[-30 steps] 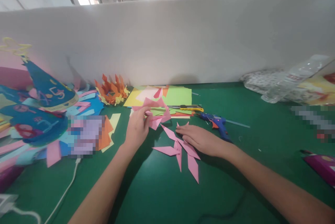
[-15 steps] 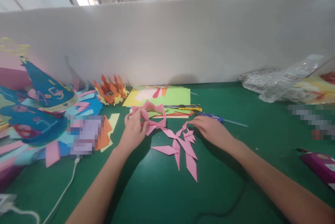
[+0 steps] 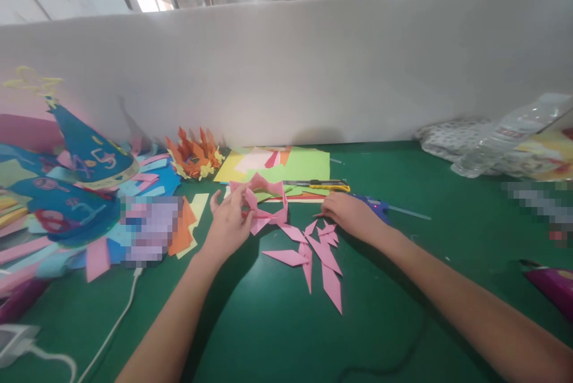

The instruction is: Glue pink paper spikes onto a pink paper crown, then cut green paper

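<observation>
My left hand (image 3: 229, 222) is closed on a pink folded paper ring (image 3: 265, 199), held just above the green table (image 3: 277, 323). Several pink pointed paper pieces (image 3: 313, 258) lie on the table between my hands. My right hand (image 3: 351, 215) lies curled on the blue glue gun (image 3: 379, 209), right of the pink pieces; its grip is partly hidden.
Coloured paper sheets (image 3: 293, 163) and a yellow utility knife (image 3: 320, 184) lie behind the hands. An orange paper flower (image 3: 194, 153) and blue paper cones (image 3: 85, 153) sit at left. A white cable (image 3: 114, 326) runs at front left. Plastic bottle (image 3: 510, 135) at right.
My right hand left the pink pieces and moved back and right onto the glue gun. My left hand lowered the pink ring slightly.
</observation>
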Tool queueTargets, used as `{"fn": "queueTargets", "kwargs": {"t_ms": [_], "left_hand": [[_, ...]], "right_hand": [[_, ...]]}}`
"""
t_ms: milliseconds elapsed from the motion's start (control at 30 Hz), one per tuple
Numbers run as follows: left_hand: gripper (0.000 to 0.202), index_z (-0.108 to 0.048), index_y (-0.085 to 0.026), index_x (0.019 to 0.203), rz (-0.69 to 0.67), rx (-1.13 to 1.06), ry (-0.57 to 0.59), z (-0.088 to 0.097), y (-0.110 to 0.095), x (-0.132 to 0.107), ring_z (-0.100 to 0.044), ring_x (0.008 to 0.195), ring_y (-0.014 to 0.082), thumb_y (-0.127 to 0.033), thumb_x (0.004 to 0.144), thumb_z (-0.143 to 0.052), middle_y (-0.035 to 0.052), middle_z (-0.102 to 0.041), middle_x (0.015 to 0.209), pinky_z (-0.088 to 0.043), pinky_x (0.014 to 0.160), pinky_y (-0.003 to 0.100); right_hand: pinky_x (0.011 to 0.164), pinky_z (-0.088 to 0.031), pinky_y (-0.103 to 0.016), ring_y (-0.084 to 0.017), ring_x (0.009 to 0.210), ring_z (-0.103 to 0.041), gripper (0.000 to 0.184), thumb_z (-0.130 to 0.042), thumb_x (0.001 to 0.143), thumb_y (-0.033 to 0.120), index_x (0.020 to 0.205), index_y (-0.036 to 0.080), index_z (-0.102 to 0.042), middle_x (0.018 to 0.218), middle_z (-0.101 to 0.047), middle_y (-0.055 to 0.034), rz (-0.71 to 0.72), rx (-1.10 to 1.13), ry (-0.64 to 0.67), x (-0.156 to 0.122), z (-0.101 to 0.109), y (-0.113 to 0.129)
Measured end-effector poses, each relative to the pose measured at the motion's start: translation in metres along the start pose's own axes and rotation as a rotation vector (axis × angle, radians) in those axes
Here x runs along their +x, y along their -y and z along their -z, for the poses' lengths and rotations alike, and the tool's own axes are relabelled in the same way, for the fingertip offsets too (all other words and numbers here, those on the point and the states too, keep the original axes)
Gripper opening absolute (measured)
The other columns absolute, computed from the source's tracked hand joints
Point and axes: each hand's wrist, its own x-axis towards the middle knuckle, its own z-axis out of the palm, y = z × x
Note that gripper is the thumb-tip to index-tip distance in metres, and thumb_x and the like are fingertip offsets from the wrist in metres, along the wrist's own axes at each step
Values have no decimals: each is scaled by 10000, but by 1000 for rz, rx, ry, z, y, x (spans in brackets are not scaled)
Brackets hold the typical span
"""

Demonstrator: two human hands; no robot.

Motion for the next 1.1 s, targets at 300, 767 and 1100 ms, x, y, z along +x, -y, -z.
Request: {"fn": "queueTargets", "kwargs": {"t_ms": [300, 767, 1100], "left_hand": [[432, -439, -196, 1184, 99, -208, -358, 26, -39, -9, -485, 1112, 247, -233, 773, -566, 114, -529, 1170, -366, 944, 418], [110, -624, -171, 798, 297, -1274, 349, -7, -92, -24, -582, 820, 163, -267, 747, -640, 64, -570, 901, -514, 712, 297], [228, -540, -171, 766, 467, -1328, 336, -7, -89, -28, -580, 687, 119, -371, 740, -646, 12, -581, 743, -499, 649, 248]], "right_hand": [[721, -455, -312, -191, 810, -619, 176, -517, 835, 319, 858, 198, -642, 898, -680, -37, -316, 748, -123, -17, 35, 32], [590, -404, -214, -93, 637, -533, 266, -656, 740, 396, 813, 177, -525, 722, -572, 24, -379, 1527, 141, -34, 21, 84], [602, -395, -306, -217, 709, -564, 314, -525, 770, 496, 839, 190, -497, 819, -597, -70, -746, 251, -241, -57, 29, -13]]}}
